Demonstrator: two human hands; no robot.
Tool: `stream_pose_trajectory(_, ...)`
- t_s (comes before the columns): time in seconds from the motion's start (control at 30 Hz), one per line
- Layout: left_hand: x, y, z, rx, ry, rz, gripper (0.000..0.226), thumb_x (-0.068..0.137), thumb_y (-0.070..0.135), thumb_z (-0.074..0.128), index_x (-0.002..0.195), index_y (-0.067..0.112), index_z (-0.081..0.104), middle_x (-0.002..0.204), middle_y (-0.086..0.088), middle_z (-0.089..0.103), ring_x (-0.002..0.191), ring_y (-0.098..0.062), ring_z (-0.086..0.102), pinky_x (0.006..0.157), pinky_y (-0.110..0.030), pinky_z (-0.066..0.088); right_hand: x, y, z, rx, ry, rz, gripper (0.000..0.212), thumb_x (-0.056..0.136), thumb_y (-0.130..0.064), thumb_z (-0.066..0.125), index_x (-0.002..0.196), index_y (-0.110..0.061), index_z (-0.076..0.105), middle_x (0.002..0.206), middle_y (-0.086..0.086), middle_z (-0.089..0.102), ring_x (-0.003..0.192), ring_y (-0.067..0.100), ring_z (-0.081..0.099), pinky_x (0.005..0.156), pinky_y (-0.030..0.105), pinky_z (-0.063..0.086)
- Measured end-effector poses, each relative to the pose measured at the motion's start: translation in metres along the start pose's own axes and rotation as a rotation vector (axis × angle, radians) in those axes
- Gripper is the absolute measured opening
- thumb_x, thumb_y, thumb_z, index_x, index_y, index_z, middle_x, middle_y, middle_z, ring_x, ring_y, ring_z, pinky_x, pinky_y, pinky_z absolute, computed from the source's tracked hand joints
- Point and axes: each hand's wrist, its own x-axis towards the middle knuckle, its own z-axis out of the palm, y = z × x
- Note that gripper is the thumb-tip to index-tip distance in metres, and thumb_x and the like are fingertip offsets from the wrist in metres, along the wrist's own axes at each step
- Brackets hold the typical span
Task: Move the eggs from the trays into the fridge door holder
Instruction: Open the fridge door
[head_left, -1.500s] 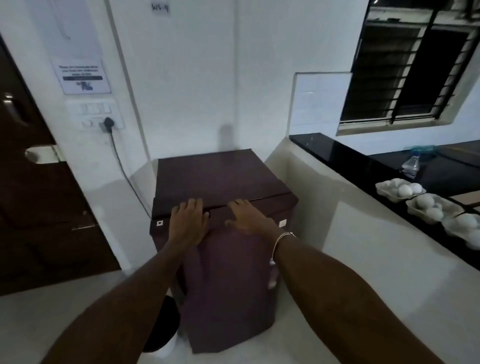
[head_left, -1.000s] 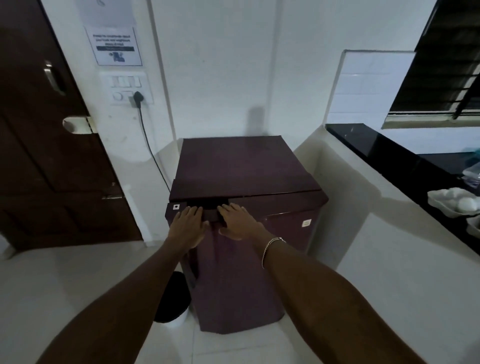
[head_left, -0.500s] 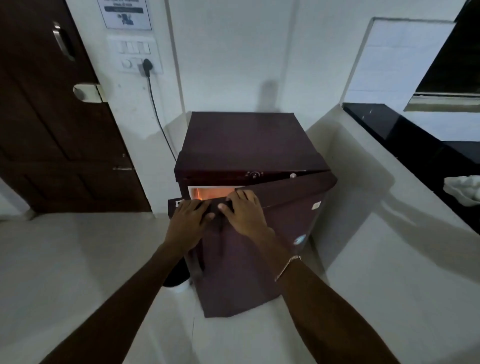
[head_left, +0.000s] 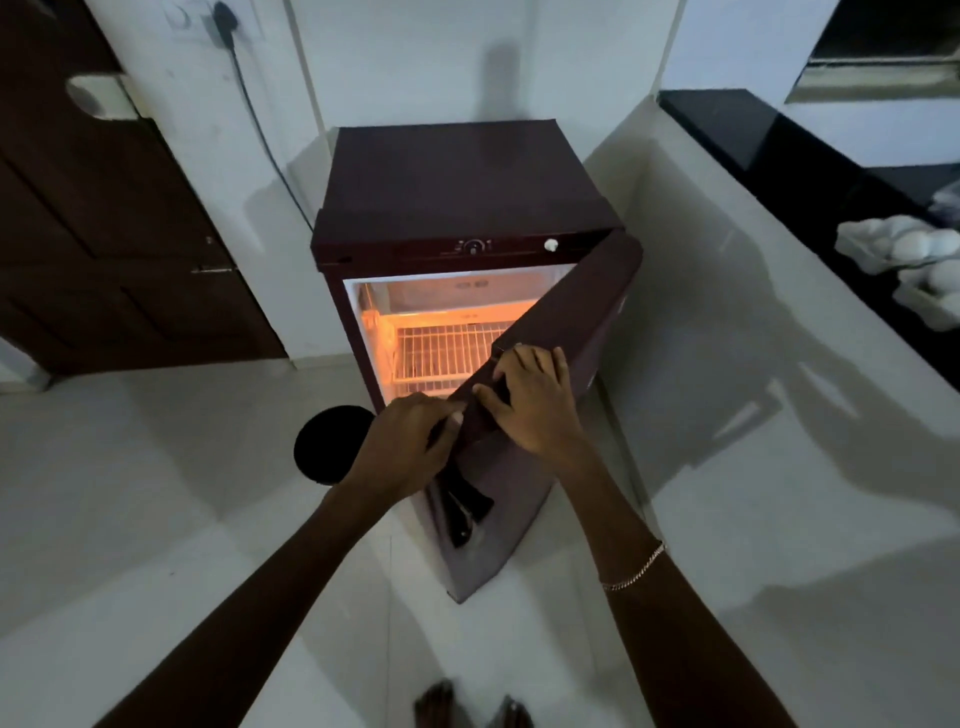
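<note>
A small maroon fridge (head_left: 457, 176) stands on the floor against the wall. Its door (head_left: 561, 332) is swung partly open towards me, hinged on the right. The lit inside shows a white wire shelf (head_left: 441, 353). My left hand (head_left: 410, 441) grips the door's top free corner. My right hand (head_left: 535, 400) lies flat on the door's top edge beside it. The inner door holder is hidden behind the door. White egg trays (head_left: 862, 254) with white eggs (head_left: 914, 244) sit on the black counter at the far right.
A black counter (head_left: 753, 135) tops a white half wall (head_left: 727, 312) right of the fridge. A dark wooden door (head_left: 104, 234) is at the left. A round black object (head_left: 332, 441) sits on the floor left of the fridge. My bare feet (head_left: 467, 706) show at the bottom.
The fridge door has swung from shut to well open, both hands moving with its top edge towards me. The inside light now shows. The view has tilted down.
</note>
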Motion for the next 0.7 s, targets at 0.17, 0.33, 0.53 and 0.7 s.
stream_pose_trajectory(0.17,0.042,0.044,0.015,-0.029,-0.036,0.067,0.024,0.097,0.012,0.056,0.115,0.012,0.073,0.109,-0.008,0.076,0.098,-0.026,0.070,0.087,-0.042,0.056,-0.047,0.018,-0.017,-0.027,-0.023,0.099,0.040,0.098,-0.034,0.048,0.129,-0.011,0.055,0.152,0.009,0.043,0.152,0.021,0.023,0.123,0.052,0.005)
stream_pose_trajectory(0.33,0.103,0.101,0.051,0.067,-0.137,0.351,0.047,0.096,0.006,0.052,0.142,0.013,0.057,0.148,-0.010,0.057,0.136,-0.028,0.054,0.116,-0.042,0.041,-0.084,0.044,-0.046,-0.039,-0.083,0.214,0.062,0.096,-0.029,0.047,0.152,-0.010,0.029,0.163,0.008,0.021,0.154,0.021,0.012,0.124,0.054,0.004)
stream_pose_trajectory(0.53,0.162,0.138,0.093,0.156,-0.275,0.556,0.042,0.101,0.018,0.052,0.143,0.020,0.057,0.151,-0.006,0.053,0.141,-0.025,0.048,0.122,-0.045,0.028,-0.114,0.085,-0.077,0.038,-0.066,0.392,0.063,0.088,-0.011,0.049,0.148,-0.013,0.030,0.159,0.008,0.019,0.148,0.027,0.023,0.121,0.054,0.013)
stream_pose_trajectory(0.7,0.190,0.161,0.122,0.110,-0.234,0.643,0.039,0.100,0.028,0.057,0.137,0.016,0.063,0.133,-0.011,0.064,0.122,-0.031,0.059,0.107,-0.037,0.039,-0.123,0.123,-0.090,-0.093,0.040,0.564,0.074,0.086,-0.010,0.048,0.155,-0.015,0.022,0.160,0.007,0.022,0.150,0.025,0.021,0.123,0.054,0.011)
